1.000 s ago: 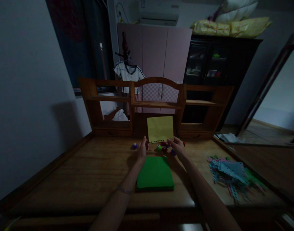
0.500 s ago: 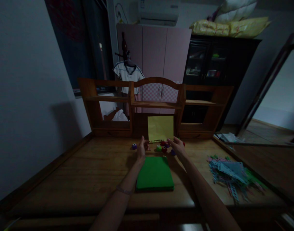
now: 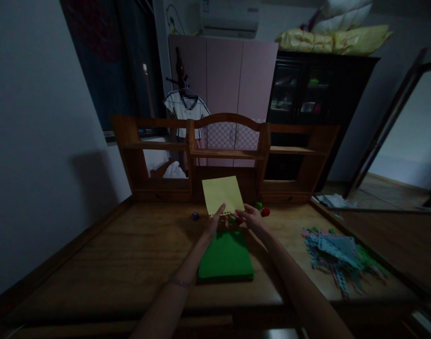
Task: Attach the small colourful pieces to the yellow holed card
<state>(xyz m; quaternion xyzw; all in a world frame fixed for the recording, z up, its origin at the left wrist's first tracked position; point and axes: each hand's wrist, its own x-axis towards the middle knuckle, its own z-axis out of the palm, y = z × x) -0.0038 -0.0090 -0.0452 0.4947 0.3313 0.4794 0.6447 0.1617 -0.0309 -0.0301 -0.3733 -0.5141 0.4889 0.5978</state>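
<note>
In the head view, the step in hand looks to be holding up a yellow sheet (image 3: 221, 192), which rises tilted beyond our two hands, the left hand (image 3: 214, 224) with its thumb over the holed lower edge and the right hand (image 3: 253, 218) pinching near the lower right corner. On our side of both hands lies a green pad (image 3: 226, 259) on the table (image 3: 137, 254), with a purple toy (image 3: 195, 215) left of the left hand and a red toy (image 3: 265, 212) just right of the right. We judge any next move calls for level grips, lest the sheet bend.
</note>
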